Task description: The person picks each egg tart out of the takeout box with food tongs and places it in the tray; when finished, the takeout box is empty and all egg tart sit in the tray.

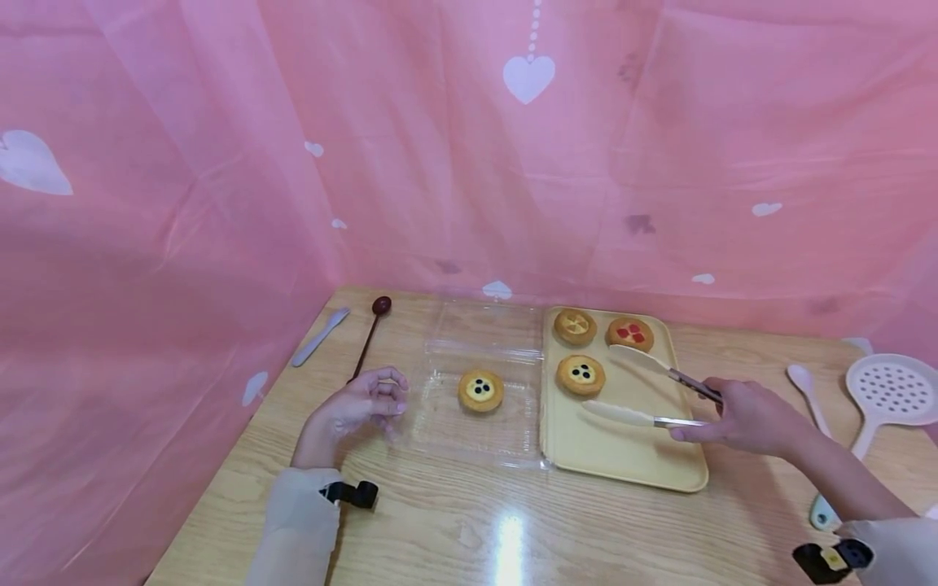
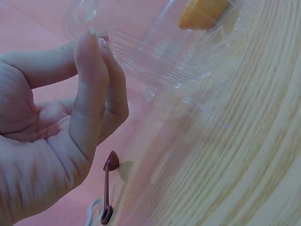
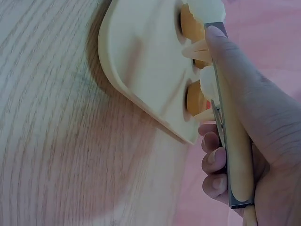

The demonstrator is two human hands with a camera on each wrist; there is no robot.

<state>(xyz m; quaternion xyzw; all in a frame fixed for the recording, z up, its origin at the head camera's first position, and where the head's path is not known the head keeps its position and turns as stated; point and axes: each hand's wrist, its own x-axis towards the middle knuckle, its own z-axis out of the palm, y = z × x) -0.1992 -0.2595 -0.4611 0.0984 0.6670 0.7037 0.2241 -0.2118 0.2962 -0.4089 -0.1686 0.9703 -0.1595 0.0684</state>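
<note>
My right hand (image 1: pixel 755 415) grips a pair of tongs (image 3: pixel 235 155) by its handles. The tongs' pale tips are spread apart over a yellow tray (image 1: pixel 630 452), on either side of a tart with dark berries (image 1: pixel 581 374). Behind it on the tray lie a tart with yellow pieces (image 1: pixel 575 325) and a tart with red pieces (image 1: pixel 630 332), partly covered by one tong tip. Another berry tart (image 1: pixel 479 391) sits in a clear plastic container (image 1: pixel 476 443) with its lid laid back. My left hand (image 1: pixel 362 403), fingers loosely bent and holding nothing, hovers beside the container's left side.
A brown long-handled spoon (image 1: pixel 370 338) and a grey-lilac fork (image 1: pixel 320 338) lie at the far left. On the right are a pink spoon (image 1: pixel 809 395) and a white slotted skimmer (image 1: pixel 894 391). A pink curtain (image 1: pixel 469 163) hangs behind the wooden table (image 1: pixel 425 521).
</note>
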